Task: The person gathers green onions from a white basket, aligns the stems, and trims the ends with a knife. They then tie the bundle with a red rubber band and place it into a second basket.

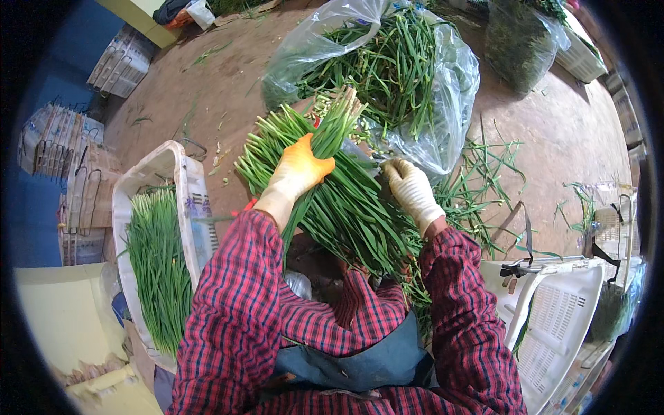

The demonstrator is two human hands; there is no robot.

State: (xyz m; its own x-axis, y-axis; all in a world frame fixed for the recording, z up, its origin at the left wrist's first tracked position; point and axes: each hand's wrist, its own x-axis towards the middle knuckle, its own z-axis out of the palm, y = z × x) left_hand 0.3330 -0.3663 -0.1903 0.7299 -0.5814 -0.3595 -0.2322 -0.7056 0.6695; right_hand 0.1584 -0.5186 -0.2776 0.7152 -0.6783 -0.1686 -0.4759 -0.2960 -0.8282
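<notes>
My left hand (301, 165), in an orange-coated glove, grips a bunch of green leafy stalks, probably garlic chives (334, 122), near their pale cut ends. More of the same stalks (353, 207) lie beneath it, across my lap, leaves towards the lower right. My right hand (407, 184), in a whitish glove, is at the right side of the pile with its fingers curled; whether it pinches anything is unclear. Just beyond the hands, a clear plastic bag (456, 88) stands open, full of loose green leaves (389, 67). Short cut stem pieces (363, 132) lie between pile and bag.
At the left, a white plastic crate (181, 171) holds aligned stalks (158, 270). Another white crate (555, 321) stands at the lower right. Loose leaves (482, 181) litter the floor right of my hands. Stacked crates (122, 62) line the left wall; a filled bag (521, 46) stands upper right.
</notes>
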